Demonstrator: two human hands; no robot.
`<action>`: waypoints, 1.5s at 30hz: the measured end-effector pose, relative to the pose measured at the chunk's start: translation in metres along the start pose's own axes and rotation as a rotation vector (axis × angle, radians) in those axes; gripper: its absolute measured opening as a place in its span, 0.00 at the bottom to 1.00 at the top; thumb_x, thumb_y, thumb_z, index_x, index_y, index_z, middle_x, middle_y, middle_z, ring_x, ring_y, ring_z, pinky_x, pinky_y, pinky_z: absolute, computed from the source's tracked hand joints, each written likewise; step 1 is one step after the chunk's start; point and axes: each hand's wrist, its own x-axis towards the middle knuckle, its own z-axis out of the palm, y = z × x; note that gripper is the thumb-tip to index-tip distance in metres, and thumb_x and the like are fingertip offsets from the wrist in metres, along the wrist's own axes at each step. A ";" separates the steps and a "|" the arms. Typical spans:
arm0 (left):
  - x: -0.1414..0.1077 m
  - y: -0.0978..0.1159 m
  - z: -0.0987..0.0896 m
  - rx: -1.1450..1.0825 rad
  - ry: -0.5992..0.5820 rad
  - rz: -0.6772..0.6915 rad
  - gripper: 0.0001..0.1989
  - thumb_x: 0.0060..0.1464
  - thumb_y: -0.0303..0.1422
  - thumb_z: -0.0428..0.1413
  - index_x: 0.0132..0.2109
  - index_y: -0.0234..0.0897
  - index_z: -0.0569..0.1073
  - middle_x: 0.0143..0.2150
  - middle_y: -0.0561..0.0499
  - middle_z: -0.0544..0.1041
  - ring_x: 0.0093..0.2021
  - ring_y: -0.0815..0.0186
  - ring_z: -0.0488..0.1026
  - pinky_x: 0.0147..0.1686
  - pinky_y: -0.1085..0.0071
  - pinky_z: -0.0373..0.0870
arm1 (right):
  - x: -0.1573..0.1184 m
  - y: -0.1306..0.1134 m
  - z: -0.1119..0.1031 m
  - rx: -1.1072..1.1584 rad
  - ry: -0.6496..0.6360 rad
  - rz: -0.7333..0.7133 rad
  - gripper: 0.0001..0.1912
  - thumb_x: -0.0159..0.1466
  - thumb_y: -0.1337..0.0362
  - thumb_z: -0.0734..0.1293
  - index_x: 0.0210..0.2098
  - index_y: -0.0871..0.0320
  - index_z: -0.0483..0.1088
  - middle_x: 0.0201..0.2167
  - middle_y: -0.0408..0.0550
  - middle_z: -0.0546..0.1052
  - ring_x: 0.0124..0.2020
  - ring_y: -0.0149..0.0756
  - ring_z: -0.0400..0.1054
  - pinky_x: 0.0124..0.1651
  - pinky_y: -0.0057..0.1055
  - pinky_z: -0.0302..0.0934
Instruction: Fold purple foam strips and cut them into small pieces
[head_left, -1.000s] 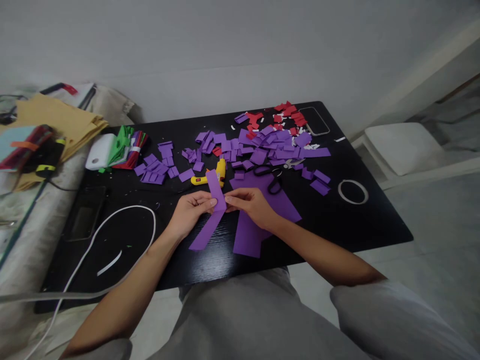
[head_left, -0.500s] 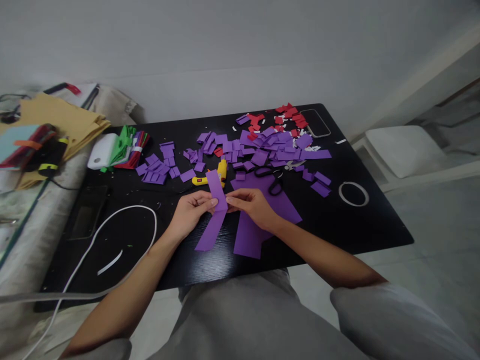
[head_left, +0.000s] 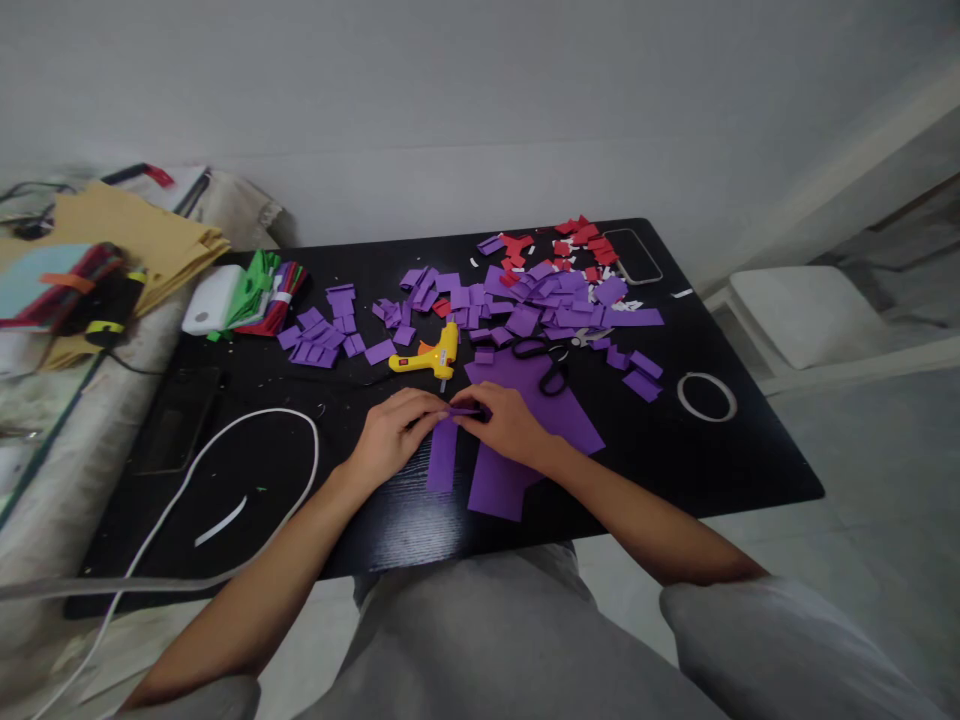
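Head view shows both hands together near the front of the black bench [head_left: 720, 460], grasping one purple paper strip [head_left: 442, 462] between them. The left hand [head_left: 405, 428] pinches it with thumb and fingers at its upper end; the right hand [head_left: 501, 420] grips the same part from the other side, fingertips close to the left's. The upper part of the strip is turned almost edge-on between the fingers, while the lower length slants down toward the person; whether its end touches the bench, I cannot tell.

The step in hand looks like folding or creasing the strip, judging by the bend at the fingertips. The next move seems to call for lining up the long edges and pressing the crease flat with both thumbs, so the fold does not skew.

Just beyond the hands lies a yellow glue gun [head_left: 429, 358]. Larger purple sheets [head_left: 564, 412] lie beside and partly beneath the right hand, with the scissors' black handles [head_left: 553, 380] over their far part. Farther back is a heap of small folded purple pieces [head_left: 551, 290], with red scraps [head_left: 587, 236] behind it.
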 end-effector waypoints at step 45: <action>-0.002 -0.013 0.000 0.156 -0.142 -0.011 0.04 0.63 0.31 0.59 0.40 0.39 0.80 0.37 0.48 0.81 0.38 0.61 0.77 0.41 0.65 0.74 | 0.002 -0.004 0.006 -0.071 -0.053 0.038 0.12 0.62 0.77 0.71 0.41 0.56 0.77 0.37 0.46 0.81 0.40 0.37 0.73 0.47 0.34 0.65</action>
